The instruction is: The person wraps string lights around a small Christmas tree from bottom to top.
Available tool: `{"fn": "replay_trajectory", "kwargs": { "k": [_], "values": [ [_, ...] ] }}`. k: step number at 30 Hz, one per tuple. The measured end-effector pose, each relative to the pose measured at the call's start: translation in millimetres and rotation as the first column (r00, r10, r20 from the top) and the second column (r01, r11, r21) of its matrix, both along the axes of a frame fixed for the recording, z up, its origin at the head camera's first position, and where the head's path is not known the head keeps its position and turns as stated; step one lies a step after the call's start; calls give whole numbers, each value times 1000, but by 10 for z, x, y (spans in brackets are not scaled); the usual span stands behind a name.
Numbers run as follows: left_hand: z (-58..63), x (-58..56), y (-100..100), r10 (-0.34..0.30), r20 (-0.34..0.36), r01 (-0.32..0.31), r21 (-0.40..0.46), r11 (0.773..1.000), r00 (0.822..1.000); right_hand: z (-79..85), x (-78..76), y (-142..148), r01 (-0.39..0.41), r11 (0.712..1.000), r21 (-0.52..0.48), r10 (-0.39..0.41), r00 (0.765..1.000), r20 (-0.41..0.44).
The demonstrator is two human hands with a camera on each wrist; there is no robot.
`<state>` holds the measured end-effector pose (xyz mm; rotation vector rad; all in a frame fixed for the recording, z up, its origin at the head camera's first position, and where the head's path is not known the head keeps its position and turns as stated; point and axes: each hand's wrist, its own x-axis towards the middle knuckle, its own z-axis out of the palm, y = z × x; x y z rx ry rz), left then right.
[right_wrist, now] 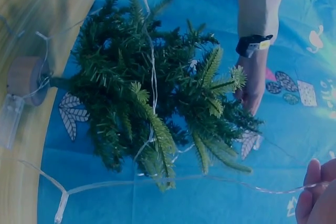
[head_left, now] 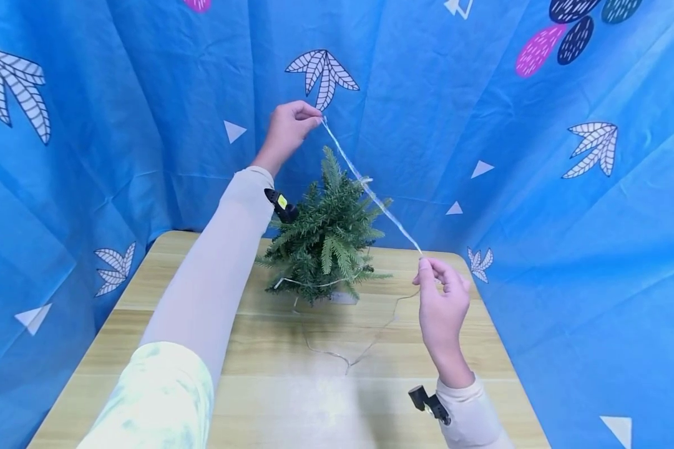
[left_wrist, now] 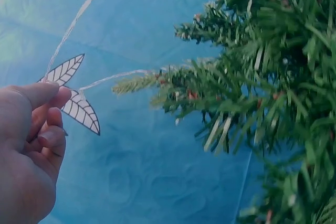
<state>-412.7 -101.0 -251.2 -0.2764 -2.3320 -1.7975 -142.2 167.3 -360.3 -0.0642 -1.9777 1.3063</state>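
Observation:
A small artificial Christmas tree (head_left: pixel 326 234) stands on the table, with a clear string of fairy lights (head_left: pixel 371 192) partly wound on its branches. Above and behind the treetop, my left hand (head_left: pixel 293 128) pinches the string between thumb and fingertips. My right hand (head_left: pixel 445 299) pinches it lower, to the right of the tree. Between the two hands the string runs taut on a slant. From the right hand a loose length of wire (head_left: pixel 393 318) droops to the tabletop in front of the tree. One strand (right_wrist: pixel 153 77) crosses the branches in the right wrist view.
The tree's round wooden base (right_wrist: pixel 26 80) has a clear plastic box (right_wrist: pixel 10 121) beside it. Under everything is a light wooden table (head_left: pixel 174 312). A blue patterned curtain (head_left: pixel 427 93) hangs close around the back and sides. Each sleeve carries a black wrist camera (head_left: pixel 427 402).

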Motion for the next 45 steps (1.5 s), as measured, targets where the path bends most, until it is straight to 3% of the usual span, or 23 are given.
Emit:
{"fn": "replay_trajectory", "kwargs": {
  "k": [7, 16, 25, 34, 45],
  "values": [
    [1, 26, -17, -22, -9, 23, 75, 997, 1000, 48, 45, -27, 8, 1000, -15, -8, 1000, -10],
    [-101, 113, -238, 1, -1, -1, 79, 997, 1000, -39, 74, -55, -100, 995, 13, 100, 995, -21],
    [-207, 90, -428, 37, 18, -39, 97, 994, 999, -61, 66, -204, -207, 976, 65, 208, 978, -7],
    [-283, -9, -267, 20, 81, -28, 95, 995, 997, -44, 86, -243, -254, 964, 81, 255, 967, 4],
    [-397, 224, -328, 57, 82, -63, 72, 995, 995, -44, 179, -95, -291, 951, 101, 293, 956, 1]
  ]
}}
